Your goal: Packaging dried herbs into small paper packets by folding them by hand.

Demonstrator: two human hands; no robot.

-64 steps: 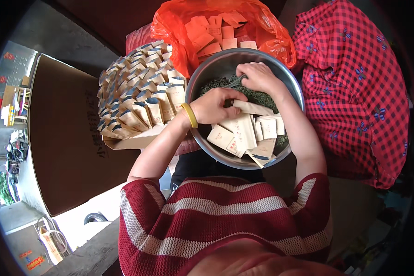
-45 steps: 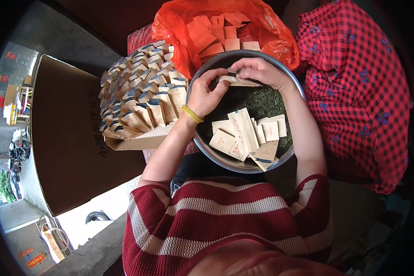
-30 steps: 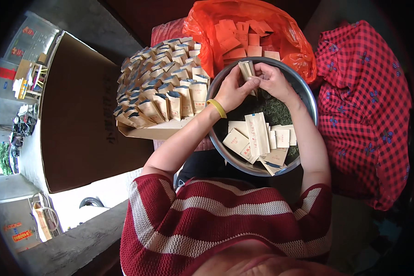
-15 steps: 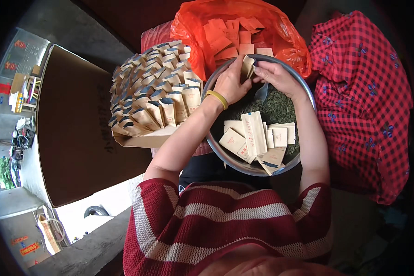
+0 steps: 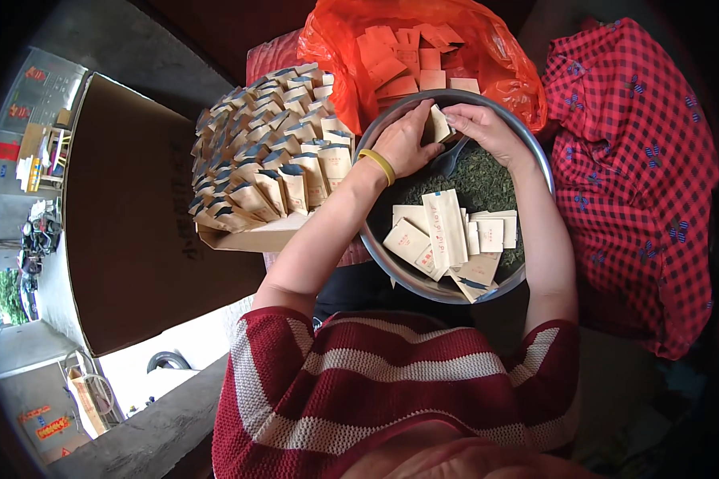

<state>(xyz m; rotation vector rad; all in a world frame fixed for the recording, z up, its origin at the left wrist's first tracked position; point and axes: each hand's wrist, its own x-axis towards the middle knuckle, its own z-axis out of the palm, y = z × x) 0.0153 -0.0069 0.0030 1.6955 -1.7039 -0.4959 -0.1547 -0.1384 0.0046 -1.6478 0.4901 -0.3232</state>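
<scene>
Over the far side of a metal basin (image 5: 373, 249), my left hand (image 5: 407, 145) grips a small brown paper packet (image 5: 438, 126) between thumb and fingers. The closed fingertips of my right hand (image 5: 491, 132) pinch the packet's right edge. Under the hands, a plastic spoon (image 5: 447, 162) lies on dark green dried leaves (image 5: 487, 180), apparently tea. Its handle is partly hidden near the packet and fingers. Several flat paper packets (image 5: 446, 231) lie piled on the leaves in the near part of the basin.
Left of the basin, a cardboard box (image 5: 256, 241) holds rows of upright paper packets (image 5: 268, 152). Beyond stands a red plastic bag (image 5: 331, 48) with more packets inside. A red checked cloth (image 5: 631, 184) covers something at right. A large carton (image 5: 128, 215) stands at far left.
Both hands have lowered slightly with the packet, which is tilted differently and sits closer to the spoon. The whole view has shifted a little.
</scene>
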